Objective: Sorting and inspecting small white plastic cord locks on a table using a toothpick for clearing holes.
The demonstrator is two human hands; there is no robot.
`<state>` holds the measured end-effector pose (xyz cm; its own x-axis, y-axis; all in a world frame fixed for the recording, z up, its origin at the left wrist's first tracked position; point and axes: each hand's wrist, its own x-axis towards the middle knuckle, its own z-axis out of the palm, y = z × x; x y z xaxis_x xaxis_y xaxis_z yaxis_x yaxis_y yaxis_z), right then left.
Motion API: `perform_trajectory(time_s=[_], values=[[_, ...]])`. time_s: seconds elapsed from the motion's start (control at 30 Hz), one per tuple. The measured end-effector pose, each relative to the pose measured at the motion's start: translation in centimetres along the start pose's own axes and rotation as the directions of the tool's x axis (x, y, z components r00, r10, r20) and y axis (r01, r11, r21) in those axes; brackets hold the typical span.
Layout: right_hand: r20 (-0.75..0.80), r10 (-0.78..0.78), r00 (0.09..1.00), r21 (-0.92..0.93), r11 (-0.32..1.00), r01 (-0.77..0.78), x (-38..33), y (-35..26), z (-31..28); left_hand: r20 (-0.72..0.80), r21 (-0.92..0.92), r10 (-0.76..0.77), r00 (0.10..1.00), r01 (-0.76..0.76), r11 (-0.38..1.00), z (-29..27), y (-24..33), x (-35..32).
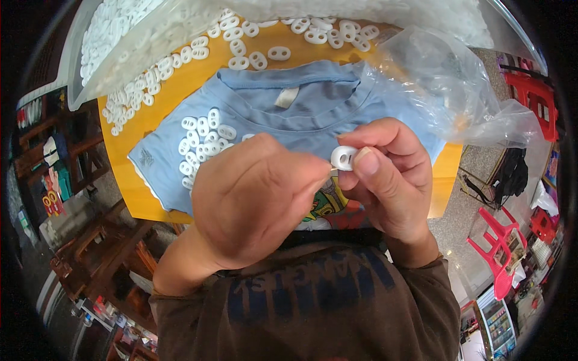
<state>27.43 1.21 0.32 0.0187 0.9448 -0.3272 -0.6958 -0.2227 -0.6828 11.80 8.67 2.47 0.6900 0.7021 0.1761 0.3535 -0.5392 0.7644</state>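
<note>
My right hand [391,180] pinches one white piece [343,157]; my left hand's [250,198] grip is hidden. Loose pieces [211,137] lie left and far; finished count undetermined.

Shirt [289,126] on table [141,201]; toggles [211,148] on shirt's left.

A yellow-orange table [135,197] stands over a speckled grey floor [454,243], and a crumpled clear plastic bag [442,90] spreads across its right side. Beyond that, toward the right rim, are a red plastic stool [533,99], a black cloth item [513,171] near it, and, lower down, a pinkish-red plastic stool [501,280] that looks tipped, though the fisheye bend makes its stance hard to judge. Brown wooden furniture [99,253] with slatted parts fills the lower left.
</note>
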Motion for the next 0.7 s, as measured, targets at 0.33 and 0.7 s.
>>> perform_trajectory(time_s=[0.33, 0.7], values=[[-0.025, -0.015, 1.000, -0.049, 0.999, 0.014, 0.0, 0.4, 0.2, 0.099, -0.035, 0.134, 0.986, -0.131, 0.991, -0.6, -1.3, 0.4], [-0.074, 0.101, 0.992, -0.057, 0.993, -0.105, 0.2, -0.1, 0.3, 0.207, 0.159, 0.318, 0.925, -0.352, 0.922, -0.3, -1.8, -0.6]])
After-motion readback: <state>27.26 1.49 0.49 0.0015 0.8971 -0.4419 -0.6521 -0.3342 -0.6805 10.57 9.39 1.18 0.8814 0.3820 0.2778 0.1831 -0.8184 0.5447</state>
